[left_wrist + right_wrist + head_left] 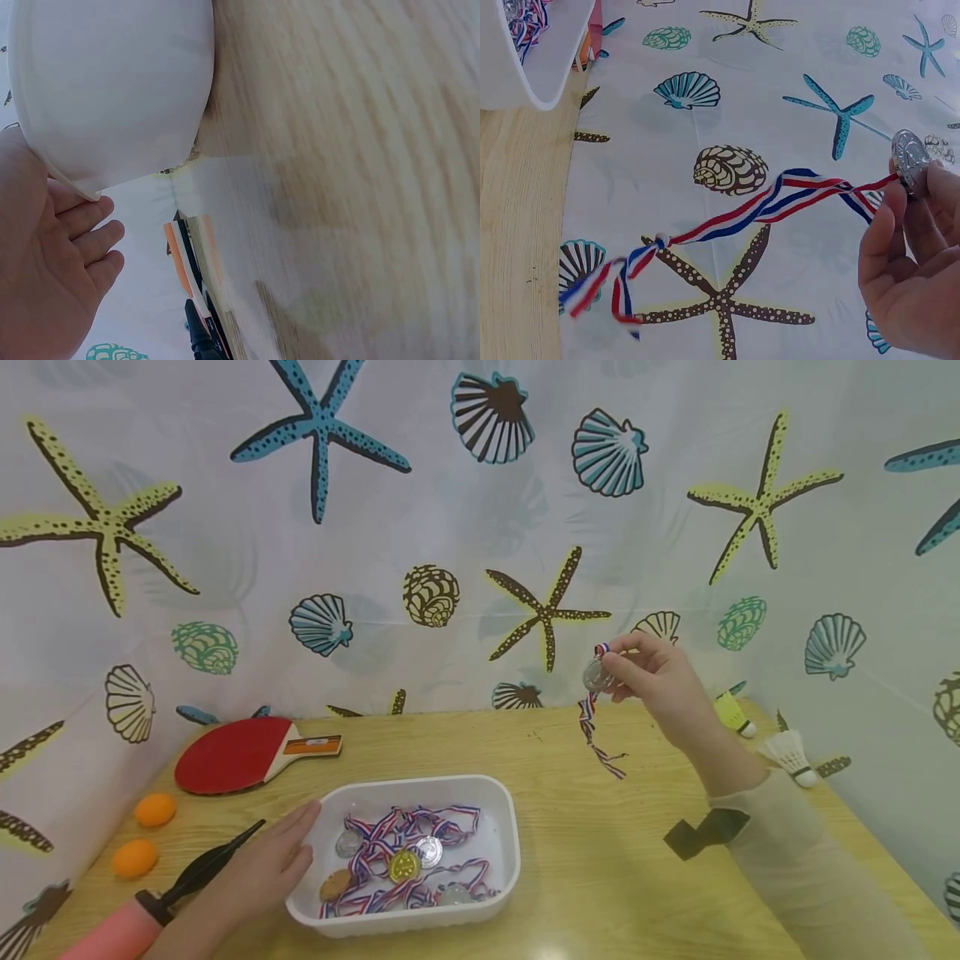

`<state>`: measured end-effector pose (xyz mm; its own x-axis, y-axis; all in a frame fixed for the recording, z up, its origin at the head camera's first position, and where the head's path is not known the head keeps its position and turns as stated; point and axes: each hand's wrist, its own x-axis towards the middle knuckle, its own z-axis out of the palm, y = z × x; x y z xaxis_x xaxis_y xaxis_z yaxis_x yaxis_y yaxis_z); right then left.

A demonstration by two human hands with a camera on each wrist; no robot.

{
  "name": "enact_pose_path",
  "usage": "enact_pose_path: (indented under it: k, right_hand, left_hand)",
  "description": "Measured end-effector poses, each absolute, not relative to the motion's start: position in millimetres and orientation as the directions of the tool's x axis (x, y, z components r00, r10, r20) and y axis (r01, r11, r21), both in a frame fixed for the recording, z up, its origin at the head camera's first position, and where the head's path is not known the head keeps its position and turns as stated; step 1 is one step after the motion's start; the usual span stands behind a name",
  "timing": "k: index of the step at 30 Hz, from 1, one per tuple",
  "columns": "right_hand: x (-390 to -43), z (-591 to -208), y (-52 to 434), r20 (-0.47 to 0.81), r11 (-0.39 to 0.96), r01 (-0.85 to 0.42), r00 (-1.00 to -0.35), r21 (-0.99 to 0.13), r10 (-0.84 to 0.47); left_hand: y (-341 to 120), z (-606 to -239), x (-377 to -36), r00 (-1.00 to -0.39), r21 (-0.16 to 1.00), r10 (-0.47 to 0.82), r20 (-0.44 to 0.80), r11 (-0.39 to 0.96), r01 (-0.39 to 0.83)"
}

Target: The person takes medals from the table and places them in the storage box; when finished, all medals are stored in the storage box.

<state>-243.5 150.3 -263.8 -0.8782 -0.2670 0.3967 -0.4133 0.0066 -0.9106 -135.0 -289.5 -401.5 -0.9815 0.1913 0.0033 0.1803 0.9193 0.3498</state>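
Raised above the right side of the table, my right hand point(651, 670) pinches a silver medal point(597, 675) between thumb and fingers. Its red, white and blue ribbon point(742, 214) dangles, knotted near the end. My left hand point(272, 860) rests at the left rim of a white plastic tub point(513, 852), fingers fairly straight against the edge. Inside the tub lie several medals with tangled striped ribbons, among them a gold medal point(404, 865), a bronze-coloured medal point(335, 884) and a silver medal point(429, 852). In the left wrist view the fingers touch the tub's rim point(75, 187).
A red table tennis bat point(236, 755) lies at the back left, with two orange balls point(155, 810) nearer. A pink pump with a black nozzle point(112, 931) is beside my left forearm. Yellow point(735, 714) and white shuttlecocks point(789, 757) sit at the right edge. A patterned curtain point(420, 527) hangs behind.
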Motion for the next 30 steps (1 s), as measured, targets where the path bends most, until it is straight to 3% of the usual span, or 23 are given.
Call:
enact_pose_path:
  k: [8, 17, 30]
  right_hand:
    - [-232, -261, 131, 0.367, 0.013, -0.394, -0.867, -0.919, -0.337]
    - [-217, -258, 100, 0.394, -0.050, -0.416, -0.807, -0.908, -0.439]
    - [-214, -288, 63, 0.278, 0.051, -0.367, -0.783, -0.929, -0.556]
  left_hand:
    - [-291, -401, -135, -0.981, 0.343, 0.193, 0.019, 0.920, 0.187]
    - [-291, -402, -135, -0.980, 0.340, 0.199, 0.023, 0.920, 0.195]
    - [-292, -403, -135, -0.978, 0.338, 0.209, 0.019, 0.919, 0.203]
